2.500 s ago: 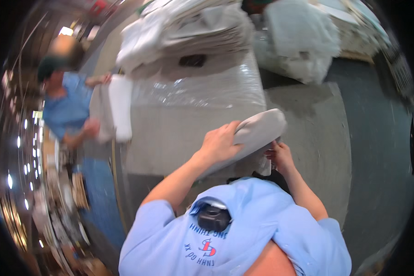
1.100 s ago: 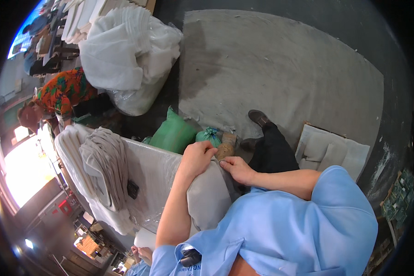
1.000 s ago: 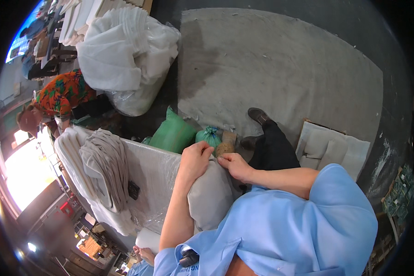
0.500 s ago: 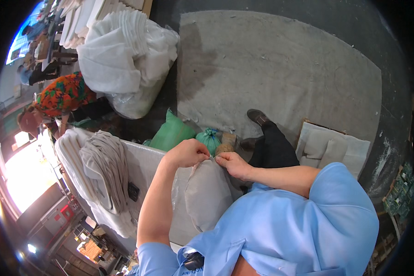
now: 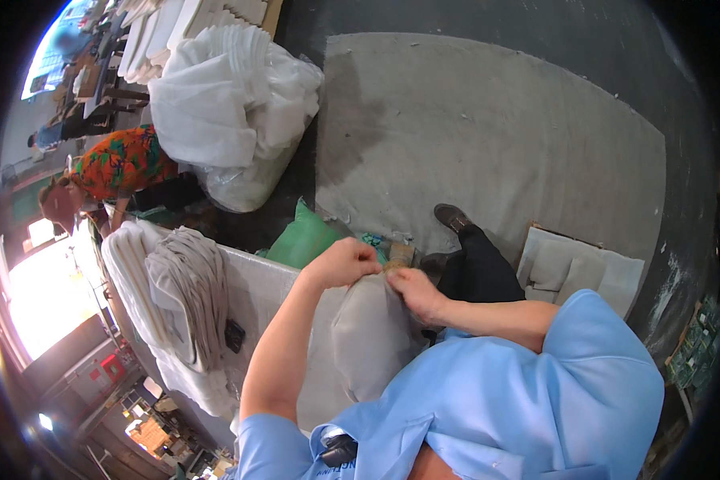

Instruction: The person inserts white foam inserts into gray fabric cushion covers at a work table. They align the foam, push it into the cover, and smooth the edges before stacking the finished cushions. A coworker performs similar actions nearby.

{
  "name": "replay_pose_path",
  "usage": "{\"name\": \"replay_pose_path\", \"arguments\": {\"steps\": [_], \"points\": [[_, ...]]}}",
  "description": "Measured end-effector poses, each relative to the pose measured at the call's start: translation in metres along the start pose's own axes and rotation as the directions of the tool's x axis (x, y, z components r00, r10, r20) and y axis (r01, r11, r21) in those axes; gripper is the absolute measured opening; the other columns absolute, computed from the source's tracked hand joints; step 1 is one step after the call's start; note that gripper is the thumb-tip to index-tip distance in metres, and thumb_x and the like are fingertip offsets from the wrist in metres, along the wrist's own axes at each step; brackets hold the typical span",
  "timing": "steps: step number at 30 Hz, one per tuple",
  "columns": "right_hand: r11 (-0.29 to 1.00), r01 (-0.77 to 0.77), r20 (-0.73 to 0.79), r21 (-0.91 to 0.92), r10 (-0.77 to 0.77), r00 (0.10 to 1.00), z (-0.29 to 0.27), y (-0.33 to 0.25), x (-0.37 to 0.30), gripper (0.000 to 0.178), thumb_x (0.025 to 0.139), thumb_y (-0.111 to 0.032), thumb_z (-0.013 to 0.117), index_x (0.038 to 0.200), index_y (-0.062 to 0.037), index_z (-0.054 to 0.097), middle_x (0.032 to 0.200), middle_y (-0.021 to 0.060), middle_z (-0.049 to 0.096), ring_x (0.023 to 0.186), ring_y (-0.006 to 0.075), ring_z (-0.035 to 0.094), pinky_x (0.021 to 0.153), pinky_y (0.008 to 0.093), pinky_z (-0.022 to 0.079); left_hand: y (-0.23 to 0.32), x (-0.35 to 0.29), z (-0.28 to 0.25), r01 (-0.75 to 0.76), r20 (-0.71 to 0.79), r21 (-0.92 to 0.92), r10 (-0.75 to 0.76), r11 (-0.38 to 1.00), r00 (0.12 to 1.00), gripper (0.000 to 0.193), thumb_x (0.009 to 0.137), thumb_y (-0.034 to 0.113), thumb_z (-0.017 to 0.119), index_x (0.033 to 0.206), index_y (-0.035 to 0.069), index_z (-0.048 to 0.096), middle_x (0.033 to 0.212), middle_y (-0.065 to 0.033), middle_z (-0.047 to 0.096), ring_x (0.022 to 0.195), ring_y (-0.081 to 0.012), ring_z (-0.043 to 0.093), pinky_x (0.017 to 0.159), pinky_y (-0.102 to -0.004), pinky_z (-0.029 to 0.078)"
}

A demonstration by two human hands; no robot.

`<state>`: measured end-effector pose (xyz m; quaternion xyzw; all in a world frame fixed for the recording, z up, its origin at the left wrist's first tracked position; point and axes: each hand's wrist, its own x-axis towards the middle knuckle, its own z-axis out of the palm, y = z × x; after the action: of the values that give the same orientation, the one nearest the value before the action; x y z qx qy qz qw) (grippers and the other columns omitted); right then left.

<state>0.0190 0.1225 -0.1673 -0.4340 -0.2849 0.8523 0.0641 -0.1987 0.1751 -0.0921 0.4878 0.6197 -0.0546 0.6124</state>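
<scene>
A light grey cloth piece (image 5: 370, 340), rounded like a cover or bag, hangs in front of my body over the table's near edge. My left hand (image 5: 346, 262) pinches its far upper edge between thumb and fingers. Close beside it, my right hand (image 5: 416, 293) grips the same edge, fingers curled in. Just a small gap separates the two hands. What lies between the fingertips is too small to make out beyond the cloth's edge.
Left of my arm, a plastic-covered table (image 5: 264, 288) carries folded grey cloths (image 5: 186, 292) and a dark phone-like object (image 5: 234, 336). Beyond stand a green sack (image 5: 302, 238) and a large bag of white cloth (image 5: 216, 104). A box of cloth pieces (image 5: 572, 268) sits right. A person in a patterned shirt (image 5: 124, 162) bends at left.
Both hands have shifted slightly right, still at the cloth's edge. The right hand has turned and dropped a little. The whole view has shifted slightly.
</scene>
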Motion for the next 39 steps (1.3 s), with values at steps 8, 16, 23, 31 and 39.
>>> {"name": "replay_pose_path", "arguments": {"steps": [8,16,23,31,39], "points": [[0.966,-0.012,-0.215,0.259,0.070,0.974,-0.020,-0.029,0.027,0.033,0.114,-0.034,0.052,0.106,-0.0059,0.068,0.093,-0.0009,0.064,0.087,0.0112,0.055,0.080,0.0330,0.047,-0.001,0.050,0.020,-0.029,-0.197,-0.640,-0.127,0.768,0.972,0.020,0.096,0.018,0.075,0.083,0.003,0.073,0.074,0.0021,0.065,0.070,-0.0083,0.057,0.064,-0.0299,0.047],[0.977,-0.077,-0.279,0.197,0.131,0.951,-0.025,-0.018,0.051,0.035,0.114,-0.034,0.053,0.105,-0.0049,0.070,0.095,0.0011,0.068,0.087,0.0124,0.059,0.080,0.0323,0.049,-0.035,0.064,0.060,-0.206,-0.375,-0.802,-0.205,0.560,0.904,0.020,0.099,0.016,0.075,0.085,0.002,0.072,0.075,0.0021,0.067,0.068,-0.0070,0.057,0.063,-0.0280,0.047],[0.959,-0.155,-0.231,0.237,0.210,0.950,-0.024,-0.017,0.074,0.029,0.110,-0.029,0.058,0.105,-0.0044,0.072,0.094,0.0057,0.073,0.082,0.0176,0.068,0.077,0.0362,0.055,-0.060,0.082,0.092,-0.282,-0.480,-0.814,-0.313,0.508,0.820,0.024,0.099,0.017,0.075,0.081,0.002,0.071,0.072,0.0021,0.065,0.066,-0.0069,0.054,0.059,-0.0292,0.046],[0.906,-0.329,-0.119,0.268,0.370,0.921,-0.025,-0.033,0.072,0.027,0.107,-0.029,0.061,0.111,-0.0051,0.073,0.104,0.0074,0.077,0.091,0.0208,0.074,0.085,0.0401,0.059,-0.061,0.085,0.098,-0.235,-0.614,-0.646,-0.313,0.726,0.724,0.030,0.094,0.026,0.074,0.081,-0.001,0.071,0.073,-0.0162,0.070,0.068,-0.0285,0.066,0.068,-0.0439,0.051],[0.848,-0.458,0.146,0.266,0.435,0.889,-0.053,-0.027,0.083,0.039,0.110,-0.050,0.057,0.107,-0.0142,0.072,0.095,0.0028,0.073,0.082,0.0184,0.071,0.073,0.0372,0.060,-0.032,0.086,0.099,-0.111,-0.659,-0.574,-0.377,0.811,0.651,0.038,0.097,0.033,0.072,0.082,-0.001,0.069,0.078,-0.0210,0.071,0.074,-0.0371,0.069,0.070,-0.0478,0.051]]}}
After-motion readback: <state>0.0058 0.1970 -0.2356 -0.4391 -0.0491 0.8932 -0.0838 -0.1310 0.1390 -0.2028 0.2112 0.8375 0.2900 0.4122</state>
